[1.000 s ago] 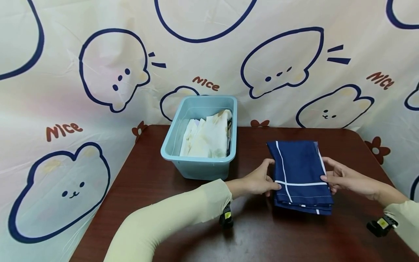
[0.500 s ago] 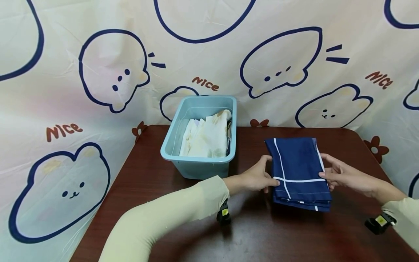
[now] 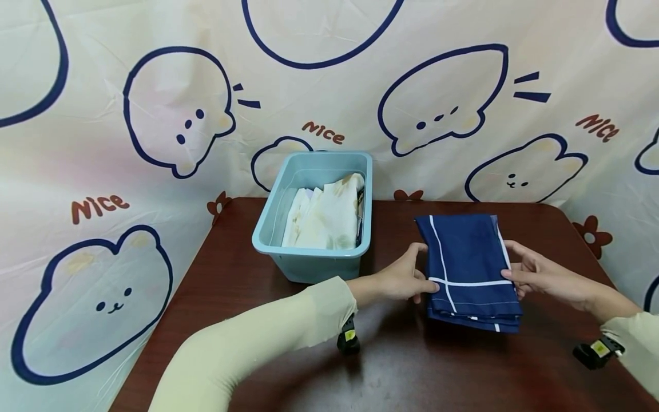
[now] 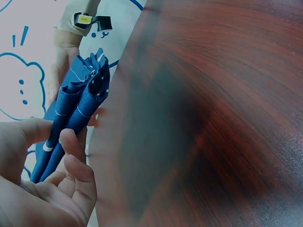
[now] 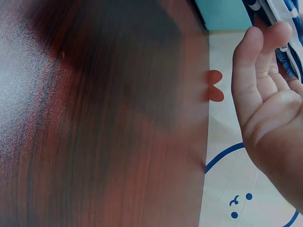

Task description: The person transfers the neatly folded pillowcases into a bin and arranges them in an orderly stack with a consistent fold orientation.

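A folded navy cloth (image 3: 471, 257) with white stripes is held a little above the tabletop, its shadow falling below. My left hand (image 3: 404, 277) pinches its left side, thumb on top and fingers beneath. On the opposite edge, my right hand (image 3: 551, 280) grips with the thumb over the front. The left wrist view shows the cloth (image 4: 78, 94) end-on, in several thick layers between the thumb and fingers. Only a strip of striped cloth (image 5: 289, 61) appears behind the curled fingers in the right wrist view, where a small metal piece shows.
Left of the cloth, a light blue plastic bin (image 3: 314, 266) stands at the back of the dark brown table (image 3: 391, 366). Inside it lie folded white cloths (image 3: 329, 214) with brownish marks. A printed curtain (image 3: 319, 91) hangs behind and along the sides.
Both hands have shifted the folded cloth slightly up and to the left in the head view, mostly in the first half second. The grip stays the same, and the bin has not moved.
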`<move>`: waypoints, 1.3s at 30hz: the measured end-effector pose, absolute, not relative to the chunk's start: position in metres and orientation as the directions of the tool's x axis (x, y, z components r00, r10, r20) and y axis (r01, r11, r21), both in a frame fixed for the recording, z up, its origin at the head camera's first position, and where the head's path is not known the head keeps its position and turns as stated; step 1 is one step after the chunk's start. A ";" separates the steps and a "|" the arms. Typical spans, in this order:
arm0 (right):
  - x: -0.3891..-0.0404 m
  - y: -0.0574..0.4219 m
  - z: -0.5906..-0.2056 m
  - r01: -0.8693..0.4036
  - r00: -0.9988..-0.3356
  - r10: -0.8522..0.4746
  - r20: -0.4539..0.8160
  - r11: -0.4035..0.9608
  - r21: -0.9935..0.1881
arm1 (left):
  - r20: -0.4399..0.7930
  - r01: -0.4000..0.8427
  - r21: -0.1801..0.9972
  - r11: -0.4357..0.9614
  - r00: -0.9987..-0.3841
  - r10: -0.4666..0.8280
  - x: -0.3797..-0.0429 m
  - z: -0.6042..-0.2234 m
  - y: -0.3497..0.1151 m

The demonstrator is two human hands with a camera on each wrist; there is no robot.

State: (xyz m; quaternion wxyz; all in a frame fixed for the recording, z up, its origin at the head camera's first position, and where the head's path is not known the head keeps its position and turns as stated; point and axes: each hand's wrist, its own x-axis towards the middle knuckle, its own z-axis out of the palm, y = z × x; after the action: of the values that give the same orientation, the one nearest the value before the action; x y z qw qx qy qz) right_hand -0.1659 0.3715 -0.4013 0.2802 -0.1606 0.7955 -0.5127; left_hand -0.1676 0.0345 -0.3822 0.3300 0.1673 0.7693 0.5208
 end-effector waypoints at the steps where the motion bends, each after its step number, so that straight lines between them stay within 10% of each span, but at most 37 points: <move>1: -0.166 0.371 -0.401 0.030 -0.791 -0.544 -0.280 0.422 -0.906 | -0.335 -0.089 0.911 0.402 -0.729 0.598 -0.167 -0.382 0.034; 39: -0.166 0.335 -0.374 0.064 -0.854 -0.442 -0.276 0.437 -0.897 | -0.299 -0.032 0.913 0.406 -0.729 0.615 -0.177 -0.356 0.005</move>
State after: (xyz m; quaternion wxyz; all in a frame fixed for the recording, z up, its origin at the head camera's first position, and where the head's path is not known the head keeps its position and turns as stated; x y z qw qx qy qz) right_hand -0.1660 0.3352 -0.3744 0.2443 -0.1165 0.8115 -0.5178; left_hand -0.1773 0.0048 -0.3563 0.3165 0.1878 0.7764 0.5117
